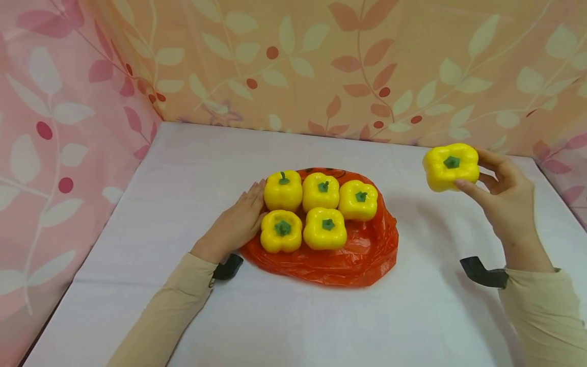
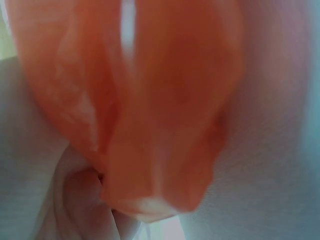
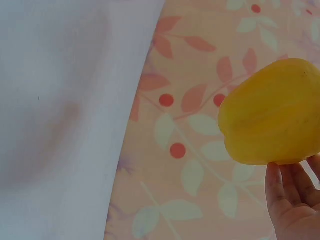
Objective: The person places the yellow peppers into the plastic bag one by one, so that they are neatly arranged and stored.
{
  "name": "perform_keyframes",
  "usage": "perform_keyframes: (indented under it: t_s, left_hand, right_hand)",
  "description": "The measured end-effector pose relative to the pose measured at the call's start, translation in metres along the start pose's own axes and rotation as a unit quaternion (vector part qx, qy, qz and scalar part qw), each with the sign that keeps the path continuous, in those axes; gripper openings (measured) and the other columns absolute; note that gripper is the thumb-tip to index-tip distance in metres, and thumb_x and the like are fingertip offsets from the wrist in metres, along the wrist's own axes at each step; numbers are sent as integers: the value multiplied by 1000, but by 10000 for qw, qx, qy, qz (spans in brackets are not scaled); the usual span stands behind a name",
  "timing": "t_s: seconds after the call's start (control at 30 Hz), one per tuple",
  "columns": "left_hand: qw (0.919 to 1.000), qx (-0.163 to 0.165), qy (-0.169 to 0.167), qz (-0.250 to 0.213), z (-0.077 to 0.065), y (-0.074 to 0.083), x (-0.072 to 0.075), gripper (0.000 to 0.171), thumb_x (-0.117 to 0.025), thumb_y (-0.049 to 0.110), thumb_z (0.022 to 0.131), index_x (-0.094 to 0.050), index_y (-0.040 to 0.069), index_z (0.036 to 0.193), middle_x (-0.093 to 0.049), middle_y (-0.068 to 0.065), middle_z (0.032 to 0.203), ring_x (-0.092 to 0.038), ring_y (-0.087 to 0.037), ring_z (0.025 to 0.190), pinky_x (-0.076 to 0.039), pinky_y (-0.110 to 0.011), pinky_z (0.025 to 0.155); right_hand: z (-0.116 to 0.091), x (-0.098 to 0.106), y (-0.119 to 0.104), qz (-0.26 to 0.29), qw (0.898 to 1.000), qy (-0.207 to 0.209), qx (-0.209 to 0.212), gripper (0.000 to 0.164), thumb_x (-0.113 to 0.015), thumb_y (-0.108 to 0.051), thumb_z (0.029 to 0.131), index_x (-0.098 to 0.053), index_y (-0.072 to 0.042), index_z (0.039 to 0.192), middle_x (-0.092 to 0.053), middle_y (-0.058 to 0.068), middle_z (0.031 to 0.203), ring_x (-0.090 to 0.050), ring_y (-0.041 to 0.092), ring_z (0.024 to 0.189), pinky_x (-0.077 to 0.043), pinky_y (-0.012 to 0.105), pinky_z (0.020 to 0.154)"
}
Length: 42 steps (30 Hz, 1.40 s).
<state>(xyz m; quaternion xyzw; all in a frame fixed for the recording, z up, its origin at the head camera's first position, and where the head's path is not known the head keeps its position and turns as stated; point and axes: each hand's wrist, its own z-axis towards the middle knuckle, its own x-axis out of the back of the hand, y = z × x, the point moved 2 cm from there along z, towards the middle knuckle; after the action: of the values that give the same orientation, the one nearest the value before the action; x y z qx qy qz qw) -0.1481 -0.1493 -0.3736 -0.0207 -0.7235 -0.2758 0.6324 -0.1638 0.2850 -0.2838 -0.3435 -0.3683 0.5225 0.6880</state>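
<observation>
Above the right part of the table, my right hand [image 1: 509, 199] grips a yellow bell pepper [image 1: 451, 167] between thumb and fingers, its green stem facing me. The right wrist view shows the same bell pepper [image 3: 272, 112] with fingertips [image 3: 290, 190] against its side. My left hand [image 1: 236, 219] lies with straight fingers along the left edge of a red plastic bag [image 1: 362, 260], beside the nearest peppers. Several more yellow bell peppers [image 1: 325, 229] sit on the bag in two rows. In the left wrist view the bag [image 2: 160, 110] fills most of the picture, blurred.
A white cloth covers the table [image 1: 321, 326]. Behind it hangs an orange leaf-patterned curtain [image 1: 298, 61], and a pink one [image 1: 46, 153] stands on the left. Black wrist mounts [image 1: 483, 275] stick out at both sleeves.
</observation>
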Motion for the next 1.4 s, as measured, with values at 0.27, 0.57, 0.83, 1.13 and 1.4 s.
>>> perform_keyframes:
  t_s: [0.27,0.57,0.83,1.13,1.4]
  left_hand:
    - [9998,-136,115,101,1,0,-1,65,-40,25,102,-8,-5,148,-9,-17,156,-9,-28,143,-14,-45,114]
    - [9998,-113,124,100,3,-1,-2,64,-38,25,102,-8,-5,149,-9,-17,156,-9,-28,143,-14,-44,114]
    - [9999,-105,87,80,3,-1,-2,63,-37,25,102,-7,-4,149,-9,-17,156,-8,-27,143,-13,-44,114]
    - [9999,-77,29,82,3,-1,-1,64,-37,25,102,-4,-5,149,-8,-17,156,-7,-27,143,-13,-44,114]
    - [10000,-44,15,82,3,-2,-1,65,-37,26,102,-4,-4,149,-7,-16,156,-8,-27,143,-12,-43,114]
  right_hand:
    - [-10,-17,-6,877,9936,-648,289,55,-60,30,71,-53,13,124,-58,14,123,-52,22,111,-42,16,94]
    - [-30,-33,-11,1124,9888,-903,395,56,-63,26,72,-49,17,125,-56,16,124,-50,24,114,-43,19,95]
    - [-50,-48,-10,1335,9809,-1304,542,60,-70,18,72,-44,22,126,-53,19,127,-48,27,117,-43,22,95]
    - [-72,-60,-9,1126,9723,-2003,428,60,-71,14,74,-42,20,127,-50,18,130,-45,26,120,-43,20,95]
    - [-84,-65,-1,896,9646,-2480,68,59,-68,16,77,-41,18,129,-50,11,132,-45,20,120,-43,20,96]
